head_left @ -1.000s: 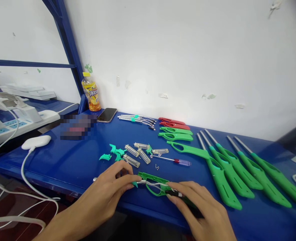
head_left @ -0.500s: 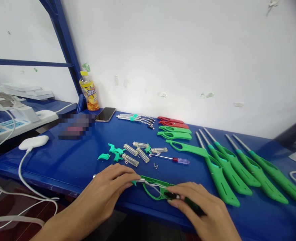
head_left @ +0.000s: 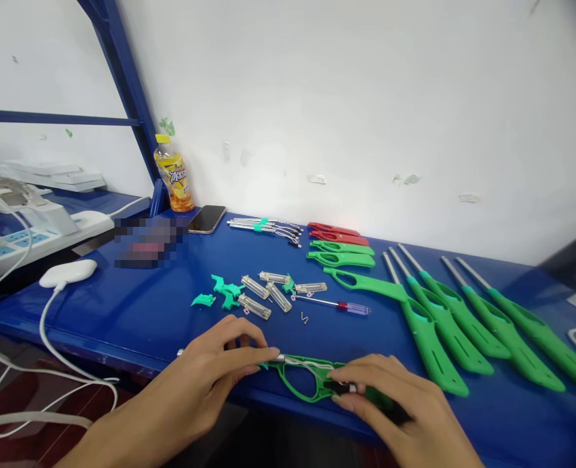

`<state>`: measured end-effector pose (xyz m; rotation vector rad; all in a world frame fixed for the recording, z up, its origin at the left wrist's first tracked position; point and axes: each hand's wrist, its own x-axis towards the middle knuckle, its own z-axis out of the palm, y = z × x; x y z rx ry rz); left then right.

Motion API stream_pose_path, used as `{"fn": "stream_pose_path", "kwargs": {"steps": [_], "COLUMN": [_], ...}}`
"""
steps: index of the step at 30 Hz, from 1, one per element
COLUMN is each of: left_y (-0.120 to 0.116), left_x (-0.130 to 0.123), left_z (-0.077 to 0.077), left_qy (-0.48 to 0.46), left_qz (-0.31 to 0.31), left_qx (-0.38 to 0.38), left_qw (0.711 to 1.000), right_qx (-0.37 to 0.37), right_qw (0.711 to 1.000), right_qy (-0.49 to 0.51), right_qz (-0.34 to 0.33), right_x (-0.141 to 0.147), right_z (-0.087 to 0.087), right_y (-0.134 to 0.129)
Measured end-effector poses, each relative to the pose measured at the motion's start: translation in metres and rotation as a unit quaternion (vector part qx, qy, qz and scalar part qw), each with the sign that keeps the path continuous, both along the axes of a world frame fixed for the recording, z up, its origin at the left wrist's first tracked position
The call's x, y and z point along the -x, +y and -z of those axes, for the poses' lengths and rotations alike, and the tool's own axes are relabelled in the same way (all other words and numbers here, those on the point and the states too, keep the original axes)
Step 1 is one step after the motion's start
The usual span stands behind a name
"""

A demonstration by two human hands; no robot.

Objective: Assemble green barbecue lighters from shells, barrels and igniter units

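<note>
My left hand pinches a metal tube whose wires run right. The tube's end lies at the left end of an open green handle shell near the table's front edge. Over the shell's right part, my right hand grips a small black part between thumb and fingers. The right end of the shell is mostly hidden under that hand. Clear fuel tanks, teal pieces, screws and a screwdriver lie just beyond my hands.
Several finished-looking green lighters lie at the right. Green shells, red shells and tubes with wires are by the wall. A phone, bottle and white cabled device stand or lie left on the blue table.
The tube end and wires have come down over the green shell's left end. My left fingers have shifted along the tube, and my right hand has moved slightly right with the black part.
</note>
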<state>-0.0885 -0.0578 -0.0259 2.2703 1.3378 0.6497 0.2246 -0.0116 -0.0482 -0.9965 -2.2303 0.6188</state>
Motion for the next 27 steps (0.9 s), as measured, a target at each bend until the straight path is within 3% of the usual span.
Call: {"fn": "stream_pose_path", "kwargs": {"steps": [5,19,27], "left_y": [-0.0018,-0.0001,0.0007], "left_x": [-0.0013,-0.0034,-0.0035], "left_z": [-0.0066,-0.0054,-0.0024], "left_qy": [0.008,0.002,-0.005], "left_qz": [-0.025,-0.037,-0.004], "left_qx": [-0.004,-0.004,-0.083], "left_qw": [1.000,0.999,0.997], "right_qx": [-0.024,-0.053,-0.064], "right_qw": [1.000,0.998,0.998], "right_qy": [0.011,-0.010,0.003], "right_qz": [0.005,0.012,0.020], "right_x": [0.0029,0.0056,0.0064], "right_z": [-0.0019,-0.0043,-0.0052], "right_y": [-0.0009,-0.0019,-0.0044]}}
